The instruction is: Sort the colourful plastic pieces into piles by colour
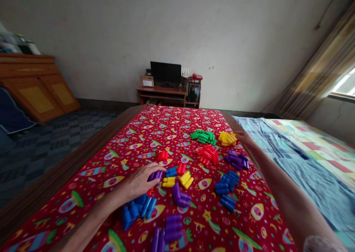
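Plastic building blocks in several colours, shaped like joined tubes, lie on a red patterned tablecloth (155,133). My left hand (145,178) curls its fingers over a purple building block (158,175), left of a blue block (171,171) and two yellow blocks (186,180). Farther off, my right hand (243,137) has its fingertips together at the right edge of the yellow pile (227,138), closed on a yellow building block there; the small contact is partly hidden. Beside that pile are a green pile (203,136), a red pile (208,154) and a purple pile (237,160).
Blue blocks (227,181) are grouped at right, with more blue blocks (131,211) by my left forearm. Purple blocks (173,228) lie nearest me. A bed (294,163) adjoins the table's right side. A desk with a monitor (165,73) stands against the wall.
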`<state>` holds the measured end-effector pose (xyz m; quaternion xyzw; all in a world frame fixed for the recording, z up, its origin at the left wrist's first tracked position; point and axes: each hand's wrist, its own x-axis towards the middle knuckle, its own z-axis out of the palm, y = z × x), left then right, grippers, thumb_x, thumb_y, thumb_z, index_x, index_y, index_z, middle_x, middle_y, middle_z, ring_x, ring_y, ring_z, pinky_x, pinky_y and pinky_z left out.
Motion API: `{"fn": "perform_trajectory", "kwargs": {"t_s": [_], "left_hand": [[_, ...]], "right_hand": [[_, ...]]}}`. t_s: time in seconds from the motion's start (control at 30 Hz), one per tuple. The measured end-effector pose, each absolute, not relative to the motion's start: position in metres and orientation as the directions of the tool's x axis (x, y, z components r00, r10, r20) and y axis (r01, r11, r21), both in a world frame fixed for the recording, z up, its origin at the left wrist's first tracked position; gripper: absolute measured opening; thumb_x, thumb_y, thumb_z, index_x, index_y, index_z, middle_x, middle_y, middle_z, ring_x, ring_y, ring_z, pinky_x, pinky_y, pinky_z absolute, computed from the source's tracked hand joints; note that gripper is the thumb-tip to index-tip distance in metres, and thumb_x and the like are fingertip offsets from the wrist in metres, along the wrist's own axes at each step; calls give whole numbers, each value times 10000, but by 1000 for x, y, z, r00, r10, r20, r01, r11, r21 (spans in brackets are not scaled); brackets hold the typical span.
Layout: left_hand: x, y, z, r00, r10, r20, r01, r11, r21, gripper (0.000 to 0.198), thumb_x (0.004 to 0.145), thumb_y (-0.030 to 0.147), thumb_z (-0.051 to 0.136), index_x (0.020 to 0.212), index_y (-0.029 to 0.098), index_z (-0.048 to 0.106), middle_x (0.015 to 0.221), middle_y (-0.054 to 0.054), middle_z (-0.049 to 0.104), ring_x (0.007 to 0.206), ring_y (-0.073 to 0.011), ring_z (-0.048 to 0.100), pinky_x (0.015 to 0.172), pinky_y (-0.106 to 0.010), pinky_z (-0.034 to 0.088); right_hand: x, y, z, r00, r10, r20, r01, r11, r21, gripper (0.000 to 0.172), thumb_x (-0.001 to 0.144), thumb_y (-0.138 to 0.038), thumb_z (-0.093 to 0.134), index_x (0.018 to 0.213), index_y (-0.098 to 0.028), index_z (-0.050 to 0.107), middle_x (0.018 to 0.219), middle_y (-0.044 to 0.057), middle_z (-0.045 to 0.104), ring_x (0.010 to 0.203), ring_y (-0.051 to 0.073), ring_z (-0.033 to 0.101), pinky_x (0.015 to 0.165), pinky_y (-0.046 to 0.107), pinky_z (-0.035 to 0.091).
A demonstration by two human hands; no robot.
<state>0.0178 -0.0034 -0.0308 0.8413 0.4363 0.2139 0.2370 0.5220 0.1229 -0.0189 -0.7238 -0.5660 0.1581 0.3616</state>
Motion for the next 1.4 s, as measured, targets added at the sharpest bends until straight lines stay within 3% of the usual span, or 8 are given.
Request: {"fn": "perform_trajectory", "kwargs": {"t_s": [0.27, 0.4, 0.53, 0.63, 0.77, 1.0, 1.27, 1.4], "left_hand": [[30, -9, -35, 586, 735, 342, 580, -675, 456, 272, 872, 232, 532, 1103, 245, 675, 1141, -59, 673, 1128, -225, 586, 1037, -371, 452], [37, -25, -41, 725, 595, 348, 487, -799, 352, 359, 901, 137, 487, 1189, 294, 633, 1176, -37, 644, 1143, -205, 570, 1063, -371, 417], [37, -31, -47, 699, 627, 344, 527, -777, 345, 425, 903, 154, 482, 1290, 307, 571, 1182, -37, 642, 1112, -202, 603, 963, -292, 486], [40, -25, -51, 656, 681, 326, 588, -732, 345, 400, 894, 152, 458, 1255, 257, 595, 1097, -44, 687, 996, -192, 659, 881, -275, 523], [42, -16, -56, 620, 705, 345, 617, -710, 341, 422, 876, 118, 408, 1232, 218, 611, 1069, -56, 714, 925, -177, 693, 812, -258, 549], [39, -19, -55, 640, 681, 355, 613, -731, 300, 366, 928, 178, 404, 1198, 251, 640, 1080, -42, 707, 964, -170, 690, 847, -238, 549], [35, -17, -70, 608, 687, 399, 621, -724, 300, 370, 928, 197, 424, 1220, 276, 638, 1115, -32, 704, 1011, -173, 680, 924, -257, 533], [32, -18, -75, 597, 696, 399, 628, -715, 306, 346, 948, 220, 432, 1228, 281, 627, 1125, -30, 694, 1031, -170, 671, 959, -272, 517]], "right_hand": [[494, 105, 18, 274, 907, 321, 884, -106, -455, 354, 830, -189, 489, 1087, -92, 713, 900, 157, 733, 851, 255, 670, 772, 328, 485], [434, 63, 38, -148, 892, 427, 922, 280, -266, 321, 918, -214, 425, 1090, -120, 679, 842, 124, 718, 726, 206, 646, 705, 302, 468], [355, 7, 26, -709, 632, 314, 593, 774, -220, 267, 944, -199, 452, 1146, -166, 624, 1050, 117, 688, 926, 178, 642, 781, 263, 479], [313, -22, 10, -844, 522, 121, 519, 853, -57, 315, 904, -89, 456, 1188, -138, 582, 1015, 121, 672, 916, 192, 627, 749, 286, 481], [296, -33, 1, -798, 602, -1, 602, 798, 33, 300, 889, -49, 425, 1135, -113, 583, 914, 108, 674, 762, 177, 603, 608, 274, 429], [338, -1, 20, -650, 724, 232, 683, 690, -240, 152, 878, -149, 514, 976, -162, 630, 766, 34, 671, 613, 102, 543, 543, 215, 317], [450, 95, 46, 126, 932, 339, 990, -95, -105, 249, 841, -239, 550, 1038, -157, 679, 939, 109, 716, 757, 179, 615, 571, 238, 349], [478, 119, 29, 226, 942, 249, 973, -209, -93, 312, 821, -201, 540, 1091, -175, 695, 1040, 109, 717, 866, 206, 647, 604, 241, 399]]}}
